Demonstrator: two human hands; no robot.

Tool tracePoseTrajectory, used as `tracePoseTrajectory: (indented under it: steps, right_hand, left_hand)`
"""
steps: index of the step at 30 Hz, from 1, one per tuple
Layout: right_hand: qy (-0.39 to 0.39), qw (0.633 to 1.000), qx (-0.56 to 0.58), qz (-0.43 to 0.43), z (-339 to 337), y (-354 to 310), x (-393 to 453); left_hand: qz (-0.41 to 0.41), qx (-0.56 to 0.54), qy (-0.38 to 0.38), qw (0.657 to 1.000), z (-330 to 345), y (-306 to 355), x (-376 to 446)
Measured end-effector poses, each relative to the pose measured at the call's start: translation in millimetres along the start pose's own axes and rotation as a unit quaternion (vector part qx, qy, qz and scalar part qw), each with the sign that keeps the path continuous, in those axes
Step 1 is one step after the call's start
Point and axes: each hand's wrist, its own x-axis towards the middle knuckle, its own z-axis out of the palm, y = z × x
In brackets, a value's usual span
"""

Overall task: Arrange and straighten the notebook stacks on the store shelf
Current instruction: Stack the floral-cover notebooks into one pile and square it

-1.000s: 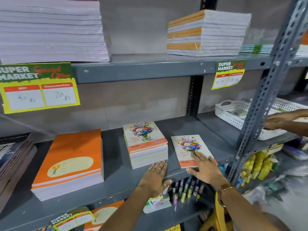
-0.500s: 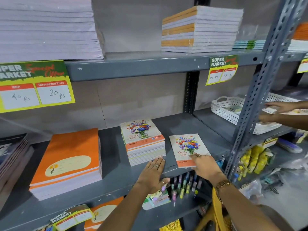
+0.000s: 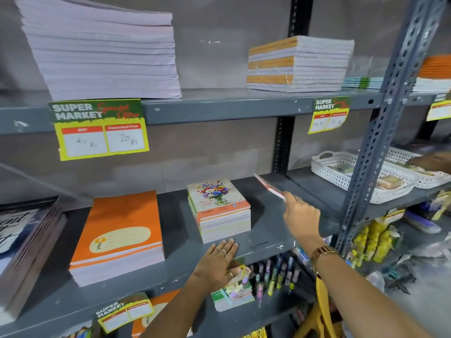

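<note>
At the far left of the middle shelf (image 3: 170, 262) lies a dark-covered stack (image 3: 26, 242), partly out of frame, and just beside it a stack of orange notebooks (image 3: 119, 235) sitting a little skewed to the shelf's front lip. Next comes the floral notebook stack (image 3: 219, 211), squared fairly well but with page edges stepping slightly at the front. The left hand (image 3: 219, 262) rests flat on the shelf edge just in front of that stack, its fingers (image 3: 228, 246) spread and released, holding nothing. To the right, the right hand (image 3: 301, 215) is raised above the bare shelf, fingers clenched on the near edge of a single thin notebook (image 3: 268, 185), which tilts up edge-on and is blurred, so its cover cannot be read. It looks light and floppy, likely to sag and slide if pinched at one corner; a grip along the spine or a flat palm under it would probably carry it better, and the stack is best squared by pressing on its sides. Farther right, past the perforated upright (image 3: 380, 132), white baskets (image 3: 341, 172) sit on the next shelf.
</note>
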Motion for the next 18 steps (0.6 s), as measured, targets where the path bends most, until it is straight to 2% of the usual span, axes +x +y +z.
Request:
tracePoseTrajectory:
  steps: [5,9,16,18]
  right_hand:
    - [0.071,0.991,0.061,-0.094,-4.4,-39.1,12.7]
    - [0.034,0.980,0.093,-0.172,12.7,-73.4,22.9]
    - [-0.013,0.964,0.092,-0.249,40.0,-115.9,22.2]
    - [-0.031,0.964,0.093,-0.246,45.3,-116.6,21.6]
  left_hand:
    - [-0.025,0.007,-0.003,1.000,-1.5,-18.4,-23.8]
    - [-0.049,-0.008,0.004,0.999,-3.7,-31.3,-44.8]
    - [-0.077,-0.033,-0.005,0.997,-5.9,-43.7,-67.4]
    - [-0.078,-0.036,0.004,0.996,-5.1,-44.4,-69.9]
